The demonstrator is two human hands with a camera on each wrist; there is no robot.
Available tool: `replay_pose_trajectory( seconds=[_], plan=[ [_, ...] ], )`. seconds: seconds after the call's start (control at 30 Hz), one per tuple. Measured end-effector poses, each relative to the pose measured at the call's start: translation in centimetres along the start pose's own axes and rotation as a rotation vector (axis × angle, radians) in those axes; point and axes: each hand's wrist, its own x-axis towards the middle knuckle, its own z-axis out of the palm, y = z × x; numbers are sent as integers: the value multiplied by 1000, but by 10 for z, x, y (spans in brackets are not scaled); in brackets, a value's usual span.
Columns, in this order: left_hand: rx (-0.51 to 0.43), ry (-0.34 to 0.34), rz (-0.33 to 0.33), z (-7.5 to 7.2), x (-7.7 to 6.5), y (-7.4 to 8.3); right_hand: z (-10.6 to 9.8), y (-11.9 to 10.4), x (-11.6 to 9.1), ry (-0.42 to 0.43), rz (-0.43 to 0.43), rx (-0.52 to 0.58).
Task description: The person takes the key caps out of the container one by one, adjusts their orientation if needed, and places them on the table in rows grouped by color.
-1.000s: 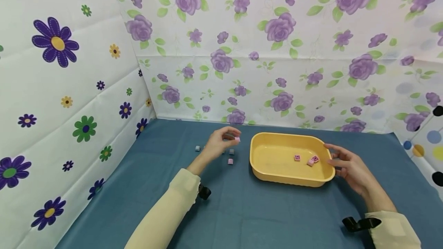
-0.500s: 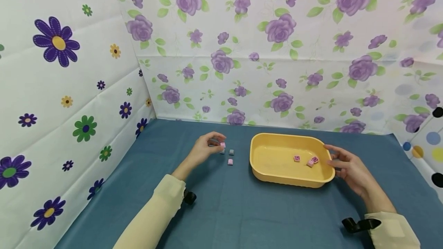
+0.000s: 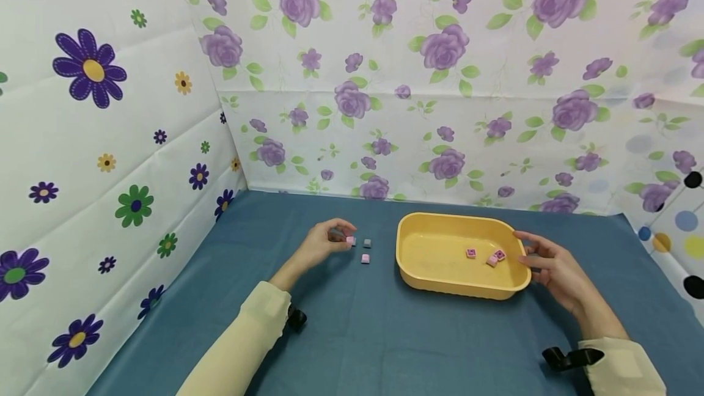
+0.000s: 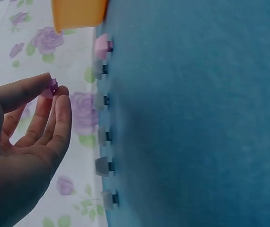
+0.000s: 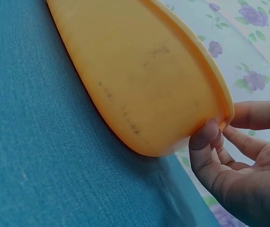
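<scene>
My left hand (image 3: 324, 244) pinches a small pink block (image 3: 350, 241) between thumb and fingertips. In the left wrist view this pink block (image 4: 49, 89) shows a narrow darker peg, and it is held off the cloth. Just right of the hand, a grey block (image 3: 367, 243) and another pink block (image 3: 365, 258) stand on the cloth. A yellow tray (image 3: 434, 252) holds several pink blocks (image 3: 492, 260) towards its right end. My right hand (image 3: 558, 267) grips the tray's right end by the rim; the right wrist view shows thumb and fingers (image 5: 203, 137) at that corner.
Blue cloth (image 3: 352, 335) covers the table. A row of several grey blocks (image 4: 103, 166) stands on it in the left wrist view, partly hidden by the left hand in the head view. Flowered sheets (image 3: 352, 78) rise at the back and left.
My left hand has moved left and down with the pink block, away from the tray, to beside the blocks on the cloth. The right hand has stayed on the tray.
</scene>
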Motion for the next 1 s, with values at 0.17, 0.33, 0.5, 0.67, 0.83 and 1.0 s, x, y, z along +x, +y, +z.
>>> replay_pose_trajectory(
  seconds=[0.17,0.33,0.5,0.67,0.83,1.0],
  plan=[
    [33,-38,-17,3,-1,-7,0,1,0,2,-5,-15],
    [61,-58,-38,4,-1,-11,0,1,0,3,-8,-11],
    [80,-92,-20,5,1,-15,1,0,0,2,-11,-5],
    [88,-130,-35,6,2,-16,1,-1,-1,6,-6,-12],
    [101,-148,-54,8,2,-15,2,-2,-1,6,-7,-19],
    [117,-157,-60,9,2,-14,2,-2,0,9,-5,-23]
  ],
)
